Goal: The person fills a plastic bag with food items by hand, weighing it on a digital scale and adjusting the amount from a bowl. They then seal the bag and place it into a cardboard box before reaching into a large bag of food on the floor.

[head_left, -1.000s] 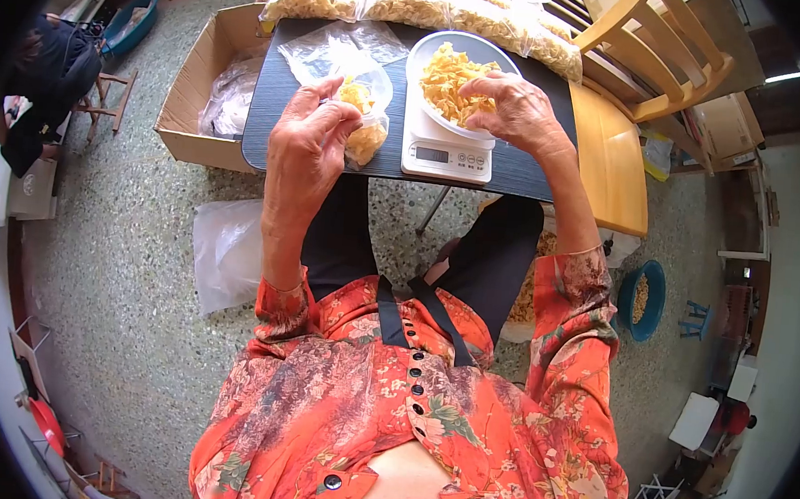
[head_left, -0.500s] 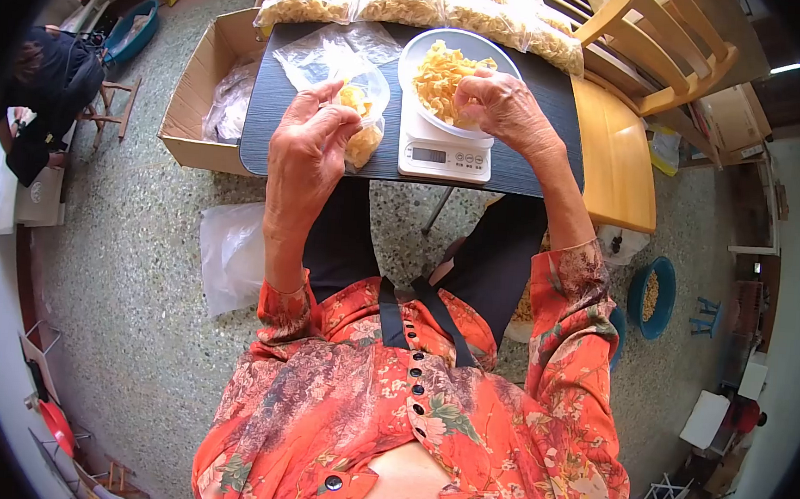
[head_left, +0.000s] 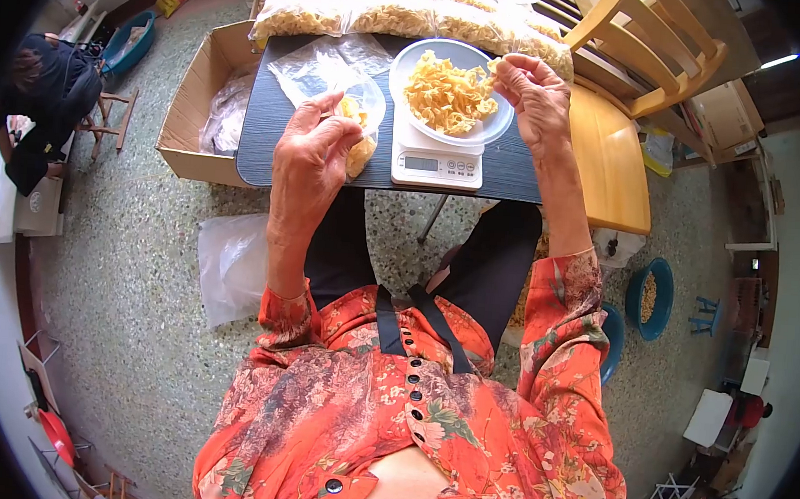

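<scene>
My left hand [head_left: 314, 155] is closed on the rim of a clear bag [head_left: 365, 108], which hangs at the table's front edge with some yellow dried pieces inside. Over the right rim of a white bowl [head_left: 494, 126], my right hand [head_left: 538, 102] pinches a small dried piece [head_left: 493, 68]. Curled yellow pieces [head_left: 448, 93] fill the middle of the bowl. Beneath it is a white digital scale [head_left: 438, 166]; its display is too small to read.
Filled bags [head_left: 393, 17] line the table's back. Empty plastic bags [head_left: 315, 66] lie at its left. A cardboard box [head_left: 188, 96] stands left, a wooden chair [head_left: 606, 153] right. Another person [head_left: 59, 87] sits far left. Blue basins [head_left: 649, 299] are on the floor at right.
My right hand has risen from the pieces in the bowl and moved right, now pinching one piece. My left hand stays nearly in place at the bag.
</scene>
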`<state>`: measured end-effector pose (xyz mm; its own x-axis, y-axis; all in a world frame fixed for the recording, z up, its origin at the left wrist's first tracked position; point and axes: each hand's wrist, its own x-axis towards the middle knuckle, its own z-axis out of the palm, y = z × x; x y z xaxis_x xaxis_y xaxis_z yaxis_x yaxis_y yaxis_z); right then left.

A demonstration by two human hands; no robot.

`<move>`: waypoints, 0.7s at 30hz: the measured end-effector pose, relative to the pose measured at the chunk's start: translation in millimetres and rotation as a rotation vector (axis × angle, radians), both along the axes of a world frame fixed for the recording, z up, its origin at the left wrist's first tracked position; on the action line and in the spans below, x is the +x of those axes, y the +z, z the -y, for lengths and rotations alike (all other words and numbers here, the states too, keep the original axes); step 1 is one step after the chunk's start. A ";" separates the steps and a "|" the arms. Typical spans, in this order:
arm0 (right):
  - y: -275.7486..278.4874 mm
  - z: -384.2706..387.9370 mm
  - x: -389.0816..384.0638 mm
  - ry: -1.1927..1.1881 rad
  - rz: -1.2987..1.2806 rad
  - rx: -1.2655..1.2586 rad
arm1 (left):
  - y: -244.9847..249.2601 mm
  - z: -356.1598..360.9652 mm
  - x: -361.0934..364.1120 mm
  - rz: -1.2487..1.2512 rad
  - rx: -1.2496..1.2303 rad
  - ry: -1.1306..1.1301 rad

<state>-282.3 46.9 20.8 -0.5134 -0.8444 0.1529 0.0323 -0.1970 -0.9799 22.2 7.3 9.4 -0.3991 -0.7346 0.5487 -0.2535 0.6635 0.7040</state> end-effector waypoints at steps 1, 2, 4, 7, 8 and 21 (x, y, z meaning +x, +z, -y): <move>0.1 1.2 4.4 -0.013 0.118 -0.039 | -1.1 0.5 -0.9 -0.001 0.001 0.004; -0.3 3.1 9.9 -0.023 0.237 -0.077 | -1.8 1.5 -1.9 -0.004 -0.003 -0.011; 1.1 8.4 30.9 0.005 0.264 -0.115 | -3.4 1.0 -3.4 -0.006 -0.004 -0.015; 10.0 15.9 79.1 0.067 0.195 -0.184 | -5.3 0.7 -5.2 -0.025 0.017 -0.043; 8.1 19.6 92.5 0.103 0.118 -0.226 | -4.1 0.3 -4.6 -0.023 0.016 -0.039; 6.9 19.4 124.0 0.337 -0.590 0.004 | -0.2 6.5 14.3 -0.038 -0.051 0.006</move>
